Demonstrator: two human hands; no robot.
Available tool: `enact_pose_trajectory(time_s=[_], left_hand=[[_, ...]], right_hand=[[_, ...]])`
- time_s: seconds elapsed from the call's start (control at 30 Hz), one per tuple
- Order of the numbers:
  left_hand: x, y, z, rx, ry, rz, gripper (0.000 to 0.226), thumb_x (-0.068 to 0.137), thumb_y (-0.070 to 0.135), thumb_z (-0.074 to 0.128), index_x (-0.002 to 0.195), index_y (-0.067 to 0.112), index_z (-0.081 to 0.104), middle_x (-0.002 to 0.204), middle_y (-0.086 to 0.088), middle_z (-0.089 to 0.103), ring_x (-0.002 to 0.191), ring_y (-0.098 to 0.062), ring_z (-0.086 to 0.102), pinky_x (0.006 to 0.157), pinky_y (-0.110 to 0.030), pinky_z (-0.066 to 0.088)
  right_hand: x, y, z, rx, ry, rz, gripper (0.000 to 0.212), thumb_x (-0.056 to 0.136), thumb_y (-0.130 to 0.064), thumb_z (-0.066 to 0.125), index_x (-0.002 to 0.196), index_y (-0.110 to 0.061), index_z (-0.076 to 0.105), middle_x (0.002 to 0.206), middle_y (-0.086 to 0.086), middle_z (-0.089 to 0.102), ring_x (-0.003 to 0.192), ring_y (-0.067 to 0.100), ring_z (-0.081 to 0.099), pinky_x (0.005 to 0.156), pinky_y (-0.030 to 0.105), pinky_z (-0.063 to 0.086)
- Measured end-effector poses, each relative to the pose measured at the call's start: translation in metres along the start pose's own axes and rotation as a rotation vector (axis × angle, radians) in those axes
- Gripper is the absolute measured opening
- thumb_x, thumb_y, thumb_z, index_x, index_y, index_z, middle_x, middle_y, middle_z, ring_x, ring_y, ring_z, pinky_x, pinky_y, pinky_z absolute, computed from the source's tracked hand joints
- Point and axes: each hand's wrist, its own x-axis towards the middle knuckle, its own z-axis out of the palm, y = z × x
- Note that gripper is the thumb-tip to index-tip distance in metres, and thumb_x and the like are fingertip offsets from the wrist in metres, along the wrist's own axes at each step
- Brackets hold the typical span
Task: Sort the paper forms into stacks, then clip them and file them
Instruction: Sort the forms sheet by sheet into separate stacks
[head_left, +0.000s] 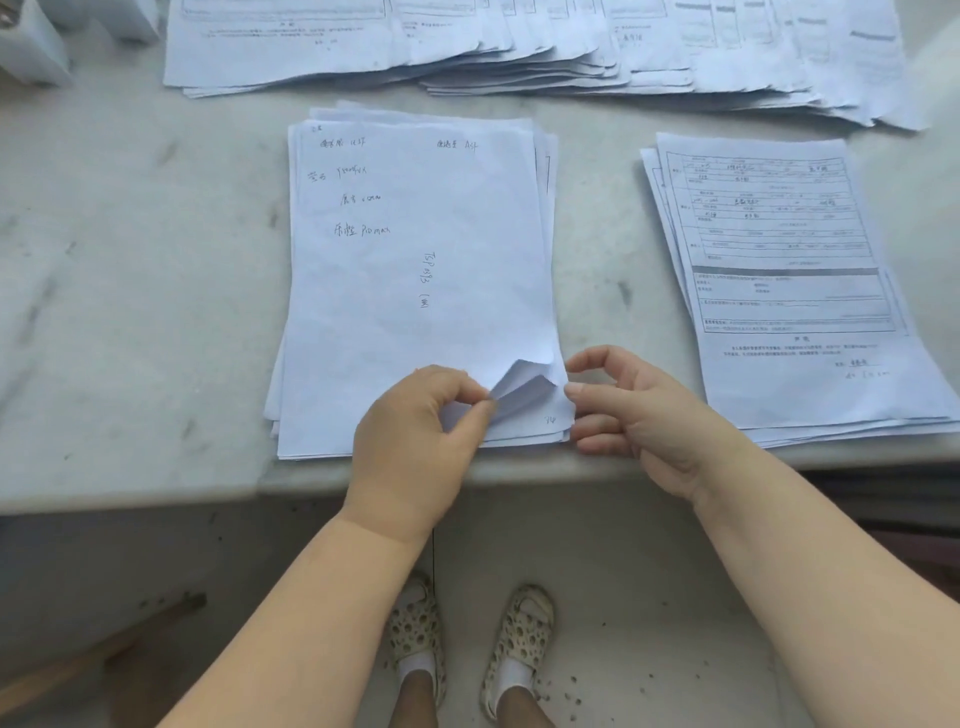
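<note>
A stack of white sheets (415, 270) with handwritten notes on top lies in the middle of the table, near the front edge. My left hand (415, 426) pinches the lifted, curled lower right corner of its top sheets. My right hand (628, 410) hovers just right of that corner with loosely curled fingers, its fingertips touching the stack's edge, and holds nothing. A second stack of printed forms (789, 291) lies to the right, slightly fanned. Several overlapping piles of printed forms (519, 47) are spread along the back of the table.
The grey marbled table (130, 291) has its front edge just below my hands. White box-like objects (31, 47) stand at the back left corner. Below the edge I see the floor and my feet in sandals (467, 644).
</note>
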Motion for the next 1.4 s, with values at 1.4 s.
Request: enact_pose_trajectory(time_s=[1.4], left_hand=[[0.002, -0.012, -0.007, 0.219, -0.004, 0.229, 0.023, 0.077, 0.048, 0.061, 0.085, 0.03, 0.073, 0.073, 0.012, 0.057, 0.072, -0.005, 0.05, 0.063, -0.015, 0.038]], right_hand=[[0.014, 0.003, 0.017, -0.066, 0.1, -0.267, 0.032, 0.084, -0.002, 0.07, 0.101, -0.024, 0.053, 0.078, 0.016, 0.062, 0.058, 0.015, 0.061, 0.051, 0.022, 0.046]])
